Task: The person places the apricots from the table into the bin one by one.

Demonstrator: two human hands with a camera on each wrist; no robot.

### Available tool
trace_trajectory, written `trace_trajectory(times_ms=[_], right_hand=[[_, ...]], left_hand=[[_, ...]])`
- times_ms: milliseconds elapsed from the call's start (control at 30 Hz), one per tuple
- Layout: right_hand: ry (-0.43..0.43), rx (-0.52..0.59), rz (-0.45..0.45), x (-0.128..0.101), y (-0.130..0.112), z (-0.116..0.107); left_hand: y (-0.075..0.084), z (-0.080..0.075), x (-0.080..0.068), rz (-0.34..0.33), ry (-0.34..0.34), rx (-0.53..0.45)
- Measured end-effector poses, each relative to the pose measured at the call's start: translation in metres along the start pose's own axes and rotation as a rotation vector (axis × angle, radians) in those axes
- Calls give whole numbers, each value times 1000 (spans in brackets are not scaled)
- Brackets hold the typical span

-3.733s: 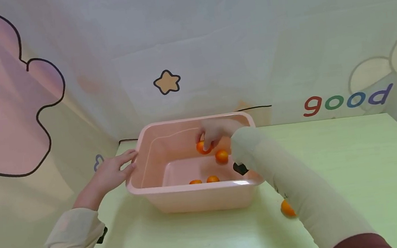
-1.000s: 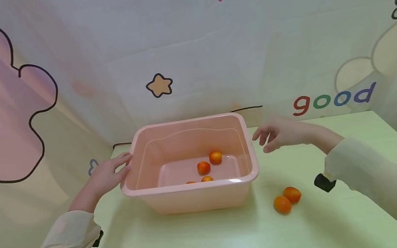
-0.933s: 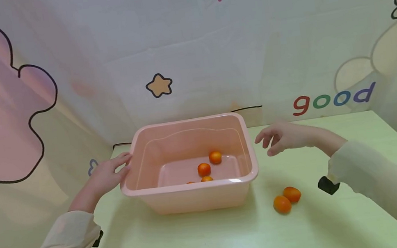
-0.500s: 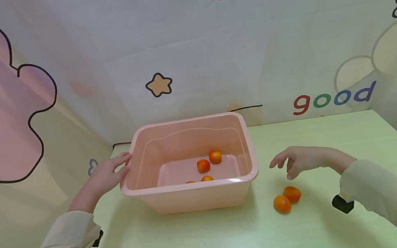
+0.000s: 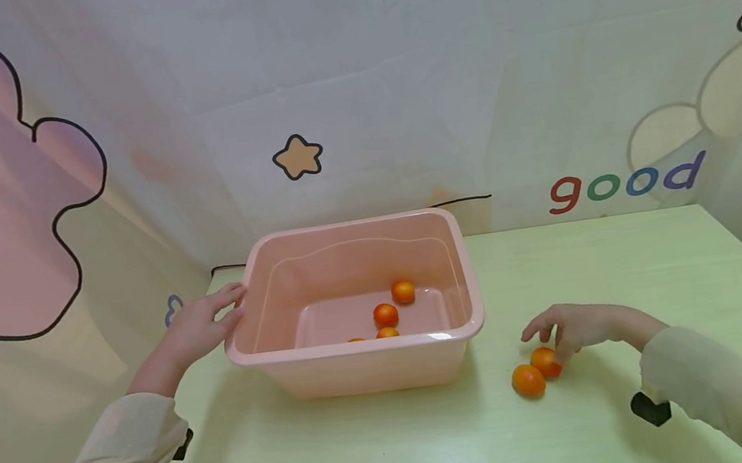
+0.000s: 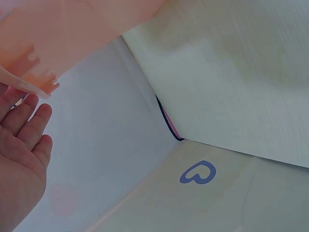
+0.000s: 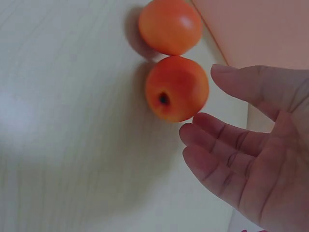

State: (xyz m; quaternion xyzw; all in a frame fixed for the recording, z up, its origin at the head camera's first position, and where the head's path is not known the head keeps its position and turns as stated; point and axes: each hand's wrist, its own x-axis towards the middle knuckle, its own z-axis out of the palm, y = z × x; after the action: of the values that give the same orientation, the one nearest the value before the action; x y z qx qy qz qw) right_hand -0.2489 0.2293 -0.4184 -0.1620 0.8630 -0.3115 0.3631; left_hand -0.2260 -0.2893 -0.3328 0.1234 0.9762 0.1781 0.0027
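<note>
Fingers (image 7: 215, 143) of the right hand (image 5: 580, 325) hang spread beside two round orange fruits (image 5: 544, 361) on the pale-green counter (image 5: 370, 448), seemingly left to go, while the left hand (image 5: 197, 328), fingers relaxed, touches a pink plastic tub (image 5: 364, 346) already holding four more (image 5: 385, 315).

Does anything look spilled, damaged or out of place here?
Nothing stands out: the pink tub stands upright, and two orange fruits sit outside it on the table. One's dark spot looks like a stem end.
</note>
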Motion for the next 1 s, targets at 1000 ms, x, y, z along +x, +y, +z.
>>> trace_trajectory(times_ms=[1000], right_hand=[[22, -45, -93, 5, 15, 14]], left_hand=[[0, 1, 0, 0, 7, -7]])
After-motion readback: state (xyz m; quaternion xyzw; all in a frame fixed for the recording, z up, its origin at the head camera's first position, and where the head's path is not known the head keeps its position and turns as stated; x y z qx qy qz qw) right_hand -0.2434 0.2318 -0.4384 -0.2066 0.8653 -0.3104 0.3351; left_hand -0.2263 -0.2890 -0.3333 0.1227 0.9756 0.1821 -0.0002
